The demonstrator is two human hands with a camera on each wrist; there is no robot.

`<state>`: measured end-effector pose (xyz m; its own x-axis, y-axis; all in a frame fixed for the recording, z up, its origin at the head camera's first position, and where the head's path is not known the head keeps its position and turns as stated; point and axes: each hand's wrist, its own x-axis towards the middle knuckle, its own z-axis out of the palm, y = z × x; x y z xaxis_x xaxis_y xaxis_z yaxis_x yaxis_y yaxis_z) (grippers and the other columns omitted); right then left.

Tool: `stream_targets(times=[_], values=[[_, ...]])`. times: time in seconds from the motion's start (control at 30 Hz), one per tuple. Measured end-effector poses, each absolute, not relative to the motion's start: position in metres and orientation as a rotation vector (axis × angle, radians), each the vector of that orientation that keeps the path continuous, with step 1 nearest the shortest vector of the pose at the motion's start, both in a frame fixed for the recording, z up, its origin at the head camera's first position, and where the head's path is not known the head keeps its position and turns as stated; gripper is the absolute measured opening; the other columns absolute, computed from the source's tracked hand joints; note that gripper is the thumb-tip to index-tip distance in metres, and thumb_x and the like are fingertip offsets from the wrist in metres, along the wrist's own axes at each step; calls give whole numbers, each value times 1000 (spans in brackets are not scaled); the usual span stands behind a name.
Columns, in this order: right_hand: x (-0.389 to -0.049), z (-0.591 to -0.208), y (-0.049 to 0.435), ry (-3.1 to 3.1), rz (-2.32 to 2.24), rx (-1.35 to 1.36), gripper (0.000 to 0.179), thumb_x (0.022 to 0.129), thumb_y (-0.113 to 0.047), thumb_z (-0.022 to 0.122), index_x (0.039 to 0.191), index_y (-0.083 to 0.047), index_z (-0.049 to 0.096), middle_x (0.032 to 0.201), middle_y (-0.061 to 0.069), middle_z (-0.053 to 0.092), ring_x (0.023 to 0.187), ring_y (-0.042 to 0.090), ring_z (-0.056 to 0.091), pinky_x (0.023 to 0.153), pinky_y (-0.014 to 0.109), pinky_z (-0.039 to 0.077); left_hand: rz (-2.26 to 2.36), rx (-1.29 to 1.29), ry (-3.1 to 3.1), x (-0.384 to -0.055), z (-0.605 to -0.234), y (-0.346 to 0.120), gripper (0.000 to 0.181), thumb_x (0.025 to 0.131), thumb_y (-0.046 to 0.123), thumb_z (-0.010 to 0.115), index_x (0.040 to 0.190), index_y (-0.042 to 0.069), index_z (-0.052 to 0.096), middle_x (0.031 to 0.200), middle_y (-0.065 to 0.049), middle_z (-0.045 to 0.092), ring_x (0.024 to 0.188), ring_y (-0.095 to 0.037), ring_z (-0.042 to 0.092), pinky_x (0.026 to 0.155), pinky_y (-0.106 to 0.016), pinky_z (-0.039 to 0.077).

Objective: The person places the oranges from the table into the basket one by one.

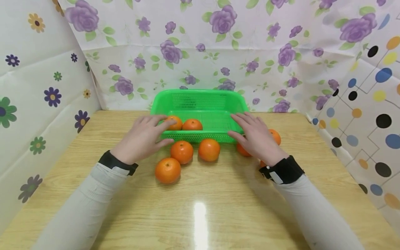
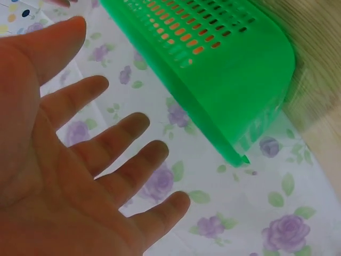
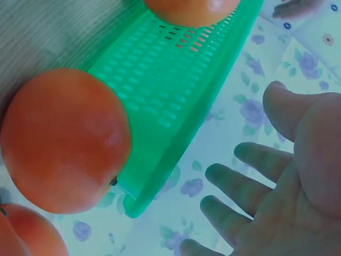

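On wooden table (image 1: 156, 215) (floral backdrop (image 1: 212, 57)): basket (image 1: 209, 100).

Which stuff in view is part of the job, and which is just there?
Likely part of the job:
- basket
- two oranges inside it
- loose oranges outside it
- left hand and right hand, fingers spread near the basket

Just there, it seems:
- table
- flowered cloth behind
- wristbands

Left grip (image 1: 142, 139), right grip (image 1: 257, 139), both bare, fingers (image 2: 114, 146) spread, forearms (image 1: 82, 201) angled inward
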<state>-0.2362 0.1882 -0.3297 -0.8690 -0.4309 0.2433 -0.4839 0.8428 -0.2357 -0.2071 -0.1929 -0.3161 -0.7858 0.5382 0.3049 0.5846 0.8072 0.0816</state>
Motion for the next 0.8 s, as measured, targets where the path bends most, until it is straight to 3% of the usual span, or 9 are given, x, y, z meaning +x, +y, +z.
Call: stream_targets(times=[0.27,0.47,0.8], values=[[-232,-334,193,-2839,439,726,70,114,-40,64,171,-8,40,170,22,44,163,45,27,132,66,15,-177,-1017,-2712,-193,-314,-184,65,99,34,87,155,13,63,153,-22,60,138,-48,57,119,-68,40],[-233,-334,190,-2816,412,758,70,113,-39,66,170,-8,41,169,20,46,162,44,31,132,66,17,-155,-1096,-2681,-175,-312,-178,58,95,32,91,145,11,71,138,-17,67,119,-40,65,102,-56,57],[-234,-334,188,-2837,397,779,68,113,-39,66,169,-8,45,167,20,48,160,43,35,132,63,19,-132,-1258,-2694,-161,-317,-167,48,91,38,93,129,19,72,118,-7,63,97,-26,60,78,-39,58]])
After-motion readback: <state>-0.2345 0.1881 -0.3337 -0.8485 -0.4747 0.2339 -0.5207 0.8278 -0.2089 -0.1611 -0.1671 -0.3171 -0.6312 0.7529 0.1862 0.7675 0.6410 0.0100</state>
